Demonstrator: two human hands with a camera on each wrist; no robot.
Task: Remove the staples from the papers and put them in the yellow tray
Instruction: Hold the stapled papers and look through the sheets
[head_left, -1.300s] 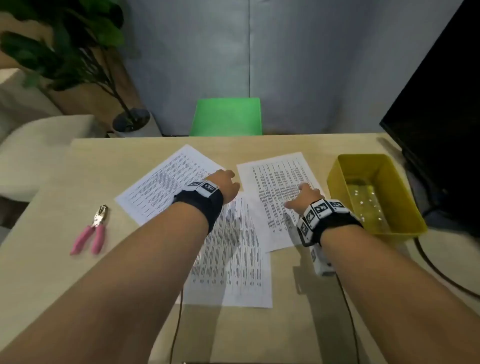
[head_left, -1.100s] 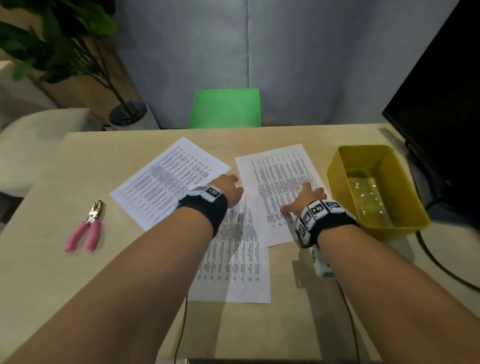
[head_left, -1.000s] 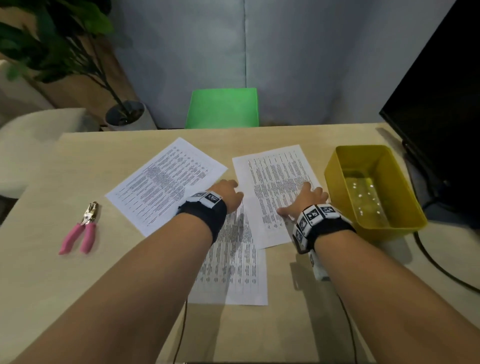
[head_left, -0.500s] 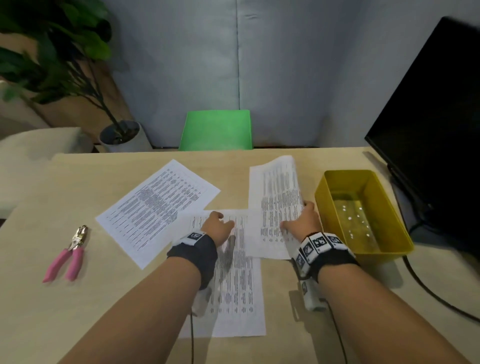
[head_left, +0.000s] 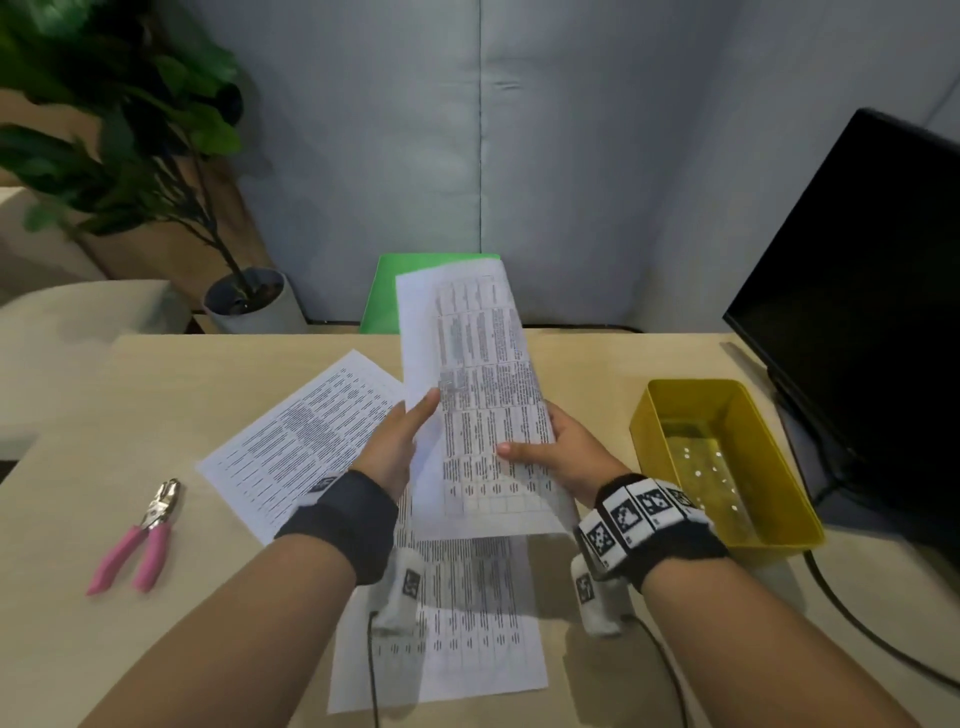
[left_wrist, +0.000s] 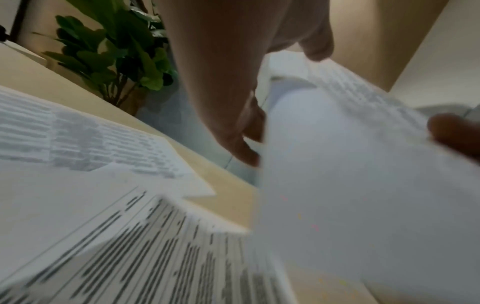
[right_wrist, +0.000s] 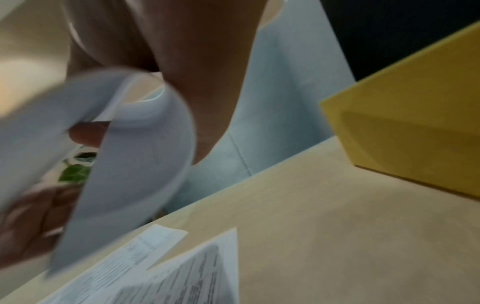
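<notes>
Both hands held 1 printed sheet (head_left: 483, 395) lifted off the table (head_left: 156, 395), standing nearly upright with its lower edge curling toward the person. The left hand (head_left: 397, 447) gripped the sheet's left edge, thumb on the near face and fingers behind it. The right hand (head_left: 561, 457) gripped the right edge, its thumb (head_left: 519, 451) pressed across the printed face and its fingers curled behind the paper. In the left wrist view the left fingers (left_wrist: 244, 144) lay against the blurred sheet (left_wrist: 350, 185); in the right wrist view the paper (right_wrist: 135, 156) bent in a loop under the right hand (right_wrist: 187, 61).

2 more printed sheets lay flat on the table: 1 (head_left: 306, 441) at 10 o'clock from the hands, turned at an angle, and 1 (head_left: 467, 623) at 6 o'clock, under the wrists. The yellow tray (head_left: 670, 452) stood at 3 o'clock from the hands, just beside the right wrist, with small pale specks (head_left: 711, 467) on its floor, too small to identify. A pink-handled staple remover (head_left: 137, 540) lay at 8 o'clock, well apart from the papers. A dark monitor (head_left: 857, 312) stood at 2 o'clock, a potted plant (head_left: 156, 156) at 11 o'clock, and a green chair (head_left: 384, 291) at 12 o'clock beyond the table.
</notes>
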